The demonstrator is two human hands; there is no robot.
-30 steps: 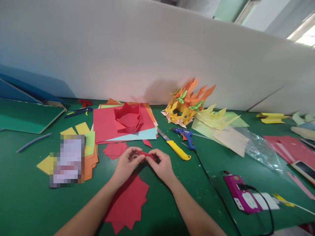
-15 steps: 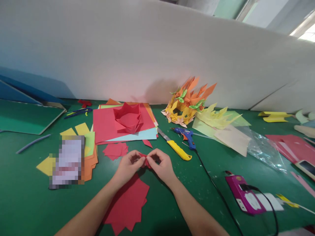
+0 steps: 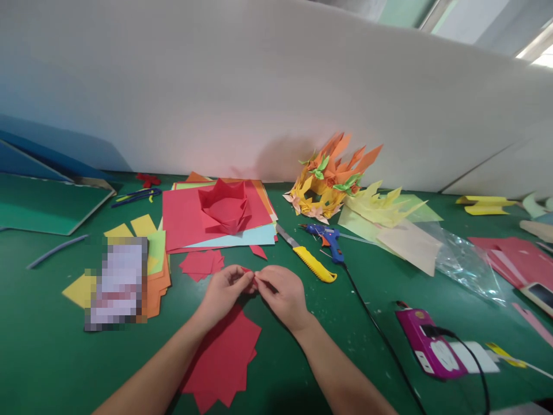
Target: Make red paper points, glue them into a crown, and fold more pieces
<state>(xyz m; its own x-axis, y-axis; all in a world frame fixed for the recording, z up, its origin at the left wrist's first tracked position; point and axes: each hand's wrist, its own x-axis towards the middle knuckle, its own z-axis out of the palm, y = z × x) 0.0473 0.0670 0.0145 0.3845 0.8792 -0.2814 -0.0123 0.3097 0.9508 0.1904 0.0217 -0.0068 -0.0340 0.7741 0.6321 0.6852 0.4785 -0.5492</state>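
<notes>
Between my fingertips is a small piece of red paper (image 3: pixel 246 270), mostly hidden by the hands. My left hand (image 3: pixel 227 291) pinches it from the left, fingers curled. From the right, my right hand (image 3: pixel 283 294) pinches its edge with thumb and forefinger. Just below the hands lies a fanned stack of red paper sheets (image 3: pixel 224 360). Smaller red paper pieces (image 3: pixel 201 263) and a red diamond-shaped scrap (image 3: pixel 258 252) lie beyond the left hand. Farther back, a red folded paper crown (image 3: pixel 224 210) stands on a pile of coloured sheets (image 3: pixel 179 213).
Right of the hands lie a yellow utility knife (image 3: pixel 313 262) and a blue glue gun (image 3: pixel 330 239) with a black cord running to a purple power strip (image 3: pixel 425 343). A decorated paper crown (image 3: pixel 328 178) stands behind. Orange papers (image 3: pixel 158 288) and a blurred phone-like object (image 3: pixel 121 276) lie left.
My right hand has turned, its back more upward, and its grip on the red paper has shifted. Less of the paper shows between the hands. The view has moved slightly.
</notes>
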